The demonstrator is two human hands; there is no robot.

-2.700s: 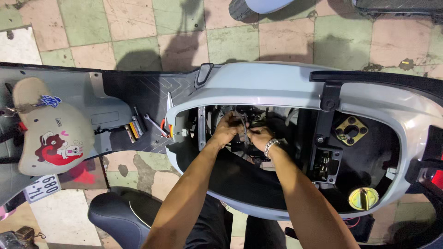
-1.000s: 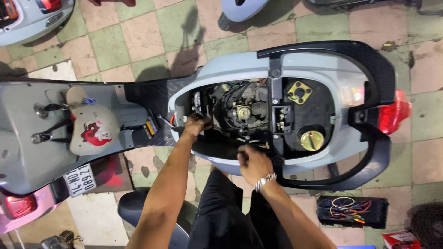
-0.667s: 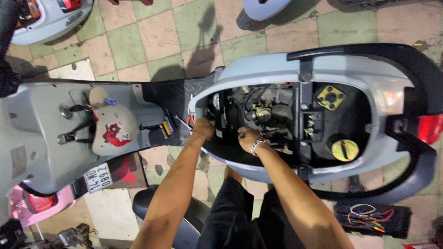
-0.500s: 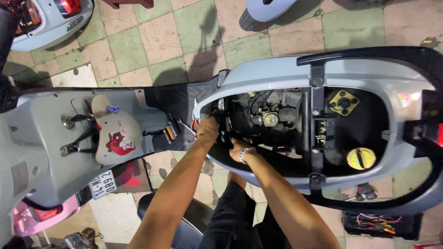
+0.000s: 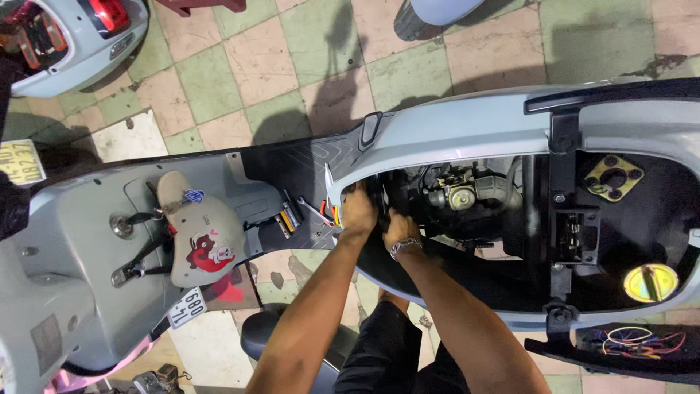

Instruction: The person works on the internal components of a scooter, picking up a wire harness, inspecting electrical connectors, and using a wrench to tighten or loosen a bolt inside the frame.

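Because we had both arms stretched deep over the pale grey scooter body (image 5: 467, 128), with its seat and under-seat tub removed, the main risk as we judged it lay in the big exposed cavity: the engine compartment (image 5: 467, 211) was dark and crowded, so a slip there could have knocked a hose or cable loose, or dropped a small part out of reach beneath the engine (image 5: 463, 193). We also judged that the sharp edge of the body opening could have scraped a wrist, since both forearms crossed it. Further back, the yellow fuel cap (image 5: 650, 282) sat in the rear of the cavity, well apart from our hands, and a bundle of coloured wires (image 5: 634, 343) lay on a black panel near the tail; neither seemed in danger. On the black footboard (image 5: 299, 171) several small tools (image 5: 310, 213) lay loose just beside our left hand, and a careless elbow could have swept them to the tiled floor (image 5: 240, 80). Our left hand (image 5: 359, 211) was curled closed around the front lip of the opening, gripping the edge. Our right hand (image 5: 399, 226), with 1 metal bracelet (image 5: 403, 246) at the wrist, was bent into the compartment just beside the left, fingers tucked against something dark; we could not tell whether it grasped a part or merely pressed on it.
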